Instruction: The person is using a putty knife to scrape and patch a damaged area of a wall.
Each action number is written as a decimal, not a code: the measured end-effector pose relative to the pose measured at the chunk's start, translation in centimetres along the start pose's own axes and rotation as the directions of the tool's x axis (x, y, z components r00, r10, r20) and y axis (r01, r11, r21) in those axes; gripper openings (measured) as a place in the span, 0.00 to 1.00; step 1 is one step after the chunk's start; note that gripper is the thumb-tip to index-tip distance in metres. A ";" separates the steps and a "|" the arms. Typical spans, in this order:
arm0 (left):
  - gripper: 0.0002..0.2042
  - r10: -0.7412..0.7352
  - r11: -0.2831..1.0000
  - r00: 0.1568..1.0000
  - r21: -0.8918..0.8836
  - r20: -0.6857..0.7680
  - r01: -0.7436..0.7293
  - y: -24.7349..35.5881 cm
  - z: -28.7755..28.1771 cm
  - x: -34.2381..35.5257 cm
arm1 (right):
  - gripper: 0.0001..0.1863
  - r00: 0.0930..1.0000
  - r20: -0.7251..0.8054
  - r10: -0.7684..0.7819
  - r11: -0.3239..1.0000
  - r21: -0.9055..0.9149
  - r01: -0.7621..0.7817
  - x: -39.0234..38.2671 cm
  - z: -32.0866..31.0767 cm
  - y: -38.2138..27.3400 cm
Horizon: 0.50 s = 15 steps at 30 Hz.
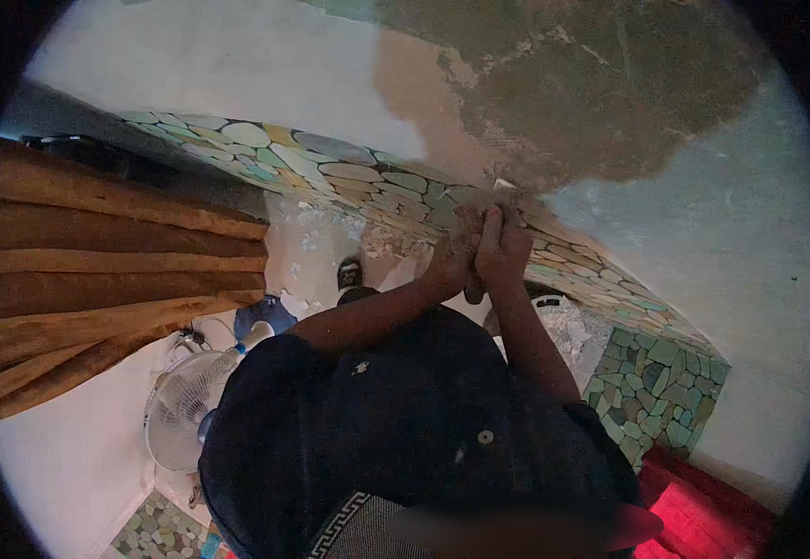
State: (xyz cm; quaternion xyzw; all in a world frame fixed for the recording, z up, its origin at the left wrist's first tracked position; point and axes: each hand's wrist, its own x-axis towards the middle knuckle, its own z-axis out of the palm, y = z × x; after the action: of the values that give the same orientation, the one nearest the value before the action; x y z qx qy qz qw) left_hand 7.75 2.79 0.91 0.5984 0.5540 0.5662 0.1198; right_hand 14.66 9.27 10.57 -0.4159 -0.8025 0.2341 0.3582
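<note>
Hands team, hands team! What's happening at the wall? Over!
Left hand and right hand: together at the wall, grips unclear. Small pale piece: just beyond them, too small to identify. In the way: the hands themselves, hiding whatever's between them.

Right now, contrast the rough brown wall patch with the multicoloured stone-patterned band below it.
The patch is an irregular blotch; the band is a long strip. The patch is mottled brown; the band shows outlined stone shapes in green, tan and grey. Both are on one wall.

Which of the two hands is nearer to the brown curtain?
Left. The left hand is right of the brown curtain; the right hand, beside the left, is farther right.
</note>
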 end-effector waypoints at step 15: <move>0.22 -0.295 0.910 0.945 -0.262 0.140 0.322 -0.4 -0.5 -0.9 | 0.16 1.000 0.008 0.013 0.996 0.089 -0.014 -2.0 2.3 2.8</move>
State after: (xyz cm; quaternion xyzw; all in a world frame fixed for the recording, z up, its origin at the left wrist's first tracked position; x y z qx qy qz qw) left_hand 7.37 2.00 0.22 0.5071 0.5491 0.5832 0.3183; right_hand 15.07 8.96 6.44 -0.4039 -0.7896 0.2737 0.3720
